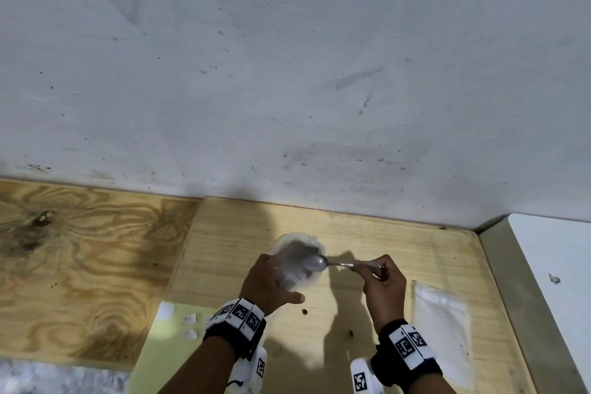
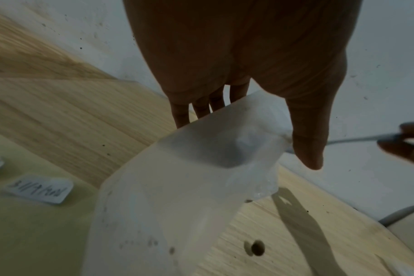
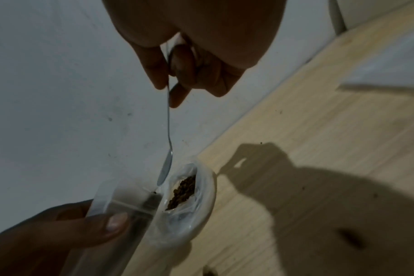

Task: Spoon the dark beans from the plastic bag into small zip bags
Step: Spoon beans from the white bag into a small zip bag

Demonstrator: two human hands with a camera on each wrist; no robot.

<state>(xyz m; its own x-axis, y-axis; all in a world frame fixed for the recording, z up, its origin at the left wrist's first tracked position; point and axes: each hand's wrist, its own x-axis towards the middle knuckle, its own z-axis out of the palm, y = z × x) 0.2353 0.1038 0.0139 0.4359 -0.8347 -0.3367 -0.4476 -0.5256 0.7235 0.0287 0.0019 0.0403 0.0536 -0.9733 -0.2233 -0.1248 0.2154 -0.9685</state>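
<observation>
My left hand (image 1: 279, 278) grips a small clear zip bag (image 2: 189, 186) near its open mouth, thumb (image 3: 111, 222) on the front. My right hand (image 1: 367, 269) pinches the handle of a metal spoon (image 1: 315, 263). The spoon's bowl (image 3: 164, 171) is tilted on edge right at the zip bag's mouth (image 3: 121, 211), and no beans show on it. Just behind, dark beans (image 3: 183, 190) lie in the plastic bag, which sits rolled open in a round white holder (image 3: 201, 214) on the light wooden board (image 1: 399, 249).
A flat pile of spare zip bags (image 1: 441, 313) lies on the board to the right. Loose beans (image 1: 304, 311) lie on the board near my wrists. White labels (image 2: 38, 188) sit on a yellow-green sheet (image 1: 166, 349) at the left. A grey wall (image 1: 287, 73) stands close behind.
</observation>
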